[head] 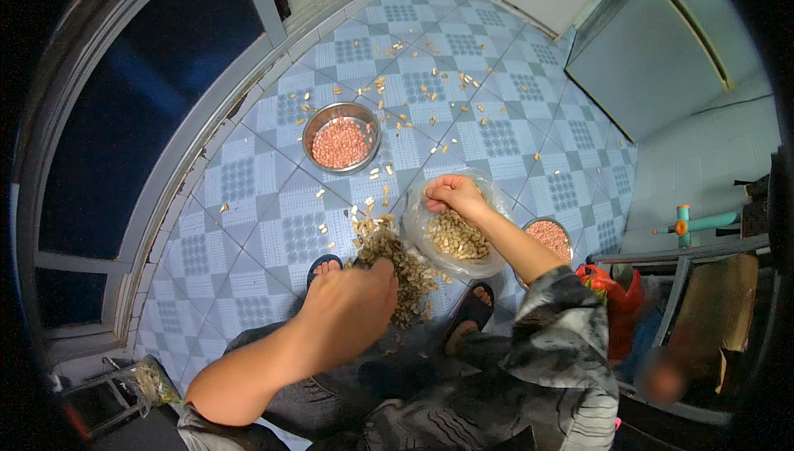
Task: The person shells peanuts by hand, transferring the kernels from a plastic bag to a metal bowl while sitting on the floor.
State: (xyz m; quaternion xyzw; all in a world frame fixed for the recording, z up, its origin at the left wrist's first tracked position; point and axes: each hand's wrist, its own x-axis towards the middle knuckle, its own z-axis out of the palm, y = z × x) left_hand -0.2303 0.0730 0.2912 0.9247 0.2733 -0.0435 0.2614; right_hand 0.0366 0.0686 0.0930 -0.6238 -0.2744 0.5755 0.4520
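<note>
My left hand is above a heap of peanut shells on the floor between my feet. Its back faces up, and the fingertips are hidden, so any hold is unclear. Over a clear plastic bag is my right hand, thumb and fingertips pinched together. Whether something small sits between them I cannot make out. Unshelled peanuts fill the open bag. A steel bowl of pink shelled peanuts stands farther off to the left. Another bowl, partly behind my right forearm, holds more shelled peanuts.
Shell pieces lie scattered across the blue tiled floor. My sandalled feet flank the heap, the right sandal near the bag. At right are a red plastic bag and a metal-framed rack. A glazed door frame borders the left.
</note>
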